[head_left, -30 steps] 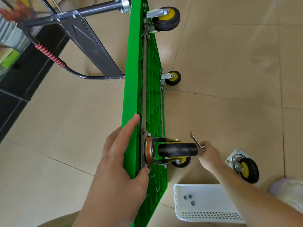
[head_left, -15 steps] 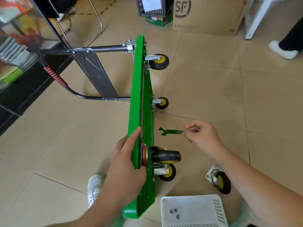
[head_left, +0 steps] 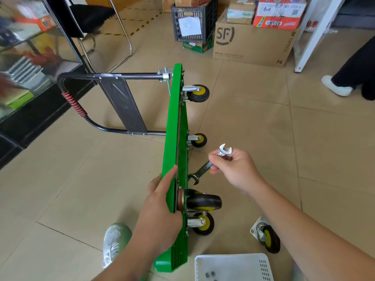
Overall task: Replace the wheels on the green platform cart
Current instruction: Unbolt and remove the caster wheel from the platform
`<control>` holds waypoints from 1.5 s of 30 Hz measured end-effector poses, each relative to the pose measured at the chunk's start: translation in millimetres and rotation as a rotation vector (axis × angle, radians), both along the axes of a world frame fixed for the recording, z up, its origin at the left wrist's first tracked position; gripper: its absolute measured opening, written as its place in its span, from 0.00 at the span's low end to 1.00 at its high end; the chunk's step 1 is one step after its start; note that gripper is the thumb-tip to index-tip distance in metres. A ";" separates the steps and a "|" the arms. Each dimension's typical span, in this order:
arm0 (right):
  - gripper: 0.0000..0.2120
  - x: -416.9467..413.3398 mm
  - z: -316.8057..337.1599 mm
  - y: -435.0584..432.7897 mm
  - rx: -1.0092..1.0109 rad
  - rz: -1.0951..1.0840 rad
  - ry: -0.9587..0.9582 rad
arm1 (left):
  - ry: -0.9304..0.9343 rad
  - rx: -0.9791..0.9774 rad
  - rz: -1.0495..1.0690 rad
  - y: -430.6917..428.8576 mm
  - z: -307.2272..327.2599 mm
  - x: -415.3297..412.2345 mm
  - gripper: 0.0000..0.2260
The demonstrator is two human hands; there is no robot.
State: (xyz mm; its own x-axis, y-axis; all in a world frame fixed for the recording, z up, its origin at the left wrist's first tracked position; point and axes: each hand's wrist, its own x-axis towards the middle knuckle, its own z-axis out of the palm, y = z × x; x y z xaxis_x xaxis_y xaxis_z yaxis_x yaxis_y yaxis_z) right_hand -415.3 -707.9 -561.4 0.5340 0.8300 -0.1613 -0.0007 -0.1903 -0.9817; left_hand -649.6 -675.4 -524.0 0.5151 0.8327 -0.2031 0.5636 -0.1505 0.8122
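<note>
The green platform cart (head_left: 176, 126) stands on its long edge, underside facing right, its black folding handle (head_left: 105, 102) out to the left. My left hand (head_left: 162, 211) grips the cart's upper edge beside a large black caster (head_left: 203, 200). Three smaller yellow-hub casters (head_left: 197, 93) (head_left: 198, 140) (head_left: 204, 223) are mounted on the underside. My right hand (head_left: 233, 169) holds a double-ended open wrench (head_left: 209, 164) by its middle, in the air right of the cart. A loose caster (head_left: 267, 239) lies on the floor at lower right.
A white plastic basket (head_left: 253, 266) with a few nuts sits at the bottom edge. My white shoe (head_left: 115, 242) is left of the cart. Cardboard boxes (head_left: 253, 45), a black crate (head_left: 192, 21), a chair and a glass cabinet line the back and left. Another person's foot (head_left: 336, 88) is at right.
My right hand lifted the wrench away from the large caster and turned it from level to slanted. The view rose and pulled back. My left hand stayed on the cart edge.
</note>
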 end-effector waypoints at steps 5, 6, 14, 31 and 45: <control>0.05 -3.6 8.8 13.3 -0.012 0.150 0.038 | 0.008 0.016 -0.005 0.3 -5.4 0.7 0.47; 0.04 -3.4 9.6 15.3 -0.016 0.180 0.051 | 0.006 0.020 -0.005 0.3 -6.1 1.0 0.47; 0.02 -3.7 17.2 25.4 0.009 0.326 0.034 | -0.023 0.031 0.005 0.4 -10.6 1.8 0.47; 0.04 -28.7 18.4 37.1 0.028 0.338 -0.115 | -0.027 0.045 0.002 1.4 -9.0 1.5 0.48; 0.06 -33.2 13.4 42.8 0.117 0.382 -0.137 | -0.024 0.059 0.007 1.7 -9.4 2.3 0.52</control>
State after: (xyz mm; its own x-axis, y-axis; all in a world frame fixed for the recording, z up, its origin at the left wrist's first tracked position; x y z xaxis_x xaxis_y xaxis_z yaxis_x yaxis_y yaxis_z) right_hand -448.5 -665.1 -547.9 0.1948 0.9808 -0.0032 0.1804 -0.0391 -0.9828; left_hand -647.3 -673.7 -533.4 0.5136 0.8463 -0.1410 0.5450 -0.1949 0.8154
